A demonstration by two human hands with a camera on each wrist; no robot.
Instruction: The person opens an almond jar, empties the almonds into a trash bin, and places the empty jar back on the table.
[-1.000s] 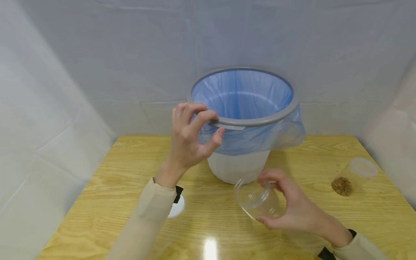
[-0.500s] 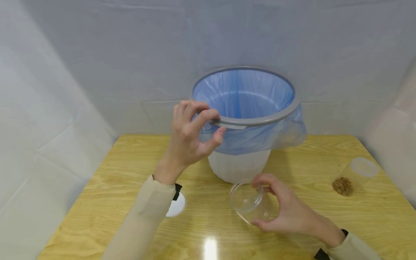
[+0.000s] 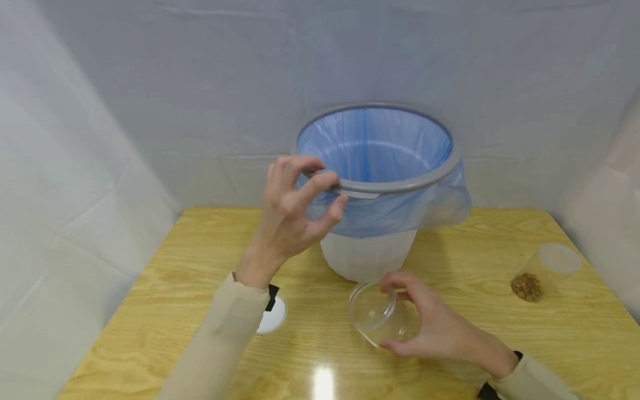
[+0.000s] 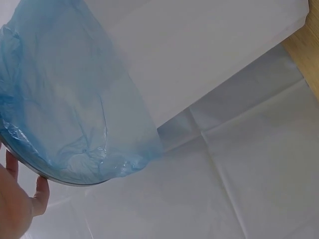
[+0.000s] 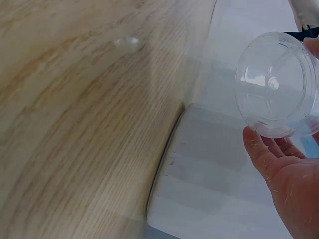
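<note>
A white trash bin [image 3: 370,255] with a blue bag [image 3: 375,216] folded over its grey rim stands toward the back of the table. My left hand [image 3: 290,205] has its fingers curled over the rim at the front left. In the left wrist view, fingertips [image 4: 42,191] meet the rim [image 4: 75,183]. Low in front of the bin, my right hand [image 3: 435,322] grips a clear plastic container [image 3: 372,314] between thumb and fingers. The container is tilted, and I see no contents through its wall. In the right wrist view its round end [image 5: 271,84] shows.
A clear jar [image 3: 550,269] with brown pieces [image 3: 526,286] at one end is at the table's right side. A white round lid [image 3: 272,318] lies partly hidden under the left wrist. Pale sheeting [image 3: 200,83] encloses the wooden table [image 3: 190,266] at back and sides.
My right hand has moved a little left and down with the clear plastic container. The left hand stays at the bin's rim, and the bin has barely shifted.
</note>
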